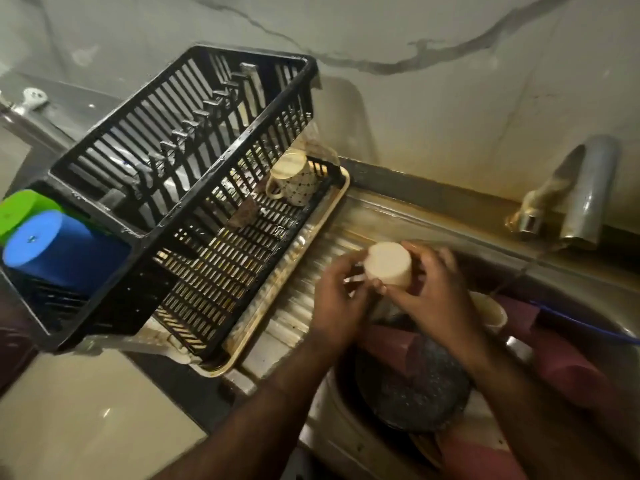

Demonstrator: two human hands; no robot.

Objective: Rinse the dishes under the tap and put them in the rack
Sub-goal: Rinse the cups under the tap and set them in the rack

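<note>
Wall (415,39): pale marble-look w/ dark grey veins, fills top of view. Brownish staining along its base behind the steel sink surround (433,216). Countertop (86,420) bottom left: beige, glossy, w/ a small light reflection. Darker grey ledge (69,109) top left, a white fitting (34,96) sitting on it. Lighting dim, warm, uneven.

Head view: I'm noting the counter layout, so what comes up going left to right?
Green cup → blue cup → black dish rack → patterned mug in the rack → cream cup held in both hands → tap.
</note>
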